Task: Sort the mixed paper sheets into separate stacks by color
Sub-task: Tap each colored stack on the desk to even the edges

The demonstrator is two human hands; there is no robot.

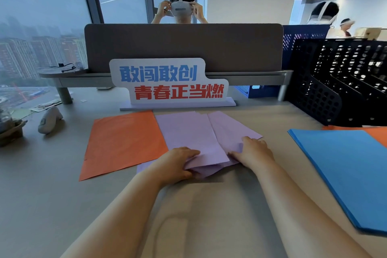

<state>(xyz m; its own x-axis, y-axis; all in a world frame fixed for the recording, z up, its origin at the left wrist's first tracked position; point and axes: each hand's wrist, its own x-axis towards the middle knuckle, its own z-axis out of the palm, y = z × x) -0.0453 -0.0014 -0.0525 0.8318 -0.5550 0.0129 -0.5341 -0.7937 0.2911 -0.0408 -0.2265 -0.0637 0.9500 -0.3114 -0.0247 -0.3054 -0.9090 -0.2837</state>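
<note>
- both forearms bare, reaching forward from bottom of view, angled in toward centre
- left hand [176,162] palm down, fingers [191,152] over and thumb under near edge of sheets [188,132], pinching it
- right hand [252,151] palm down, fingers [234,155] fairly straight, pointing left, resting on sheets
- hands near, not touching

Desk sign [167,81]: "敢闯敢创 青春正当燃"
</note>
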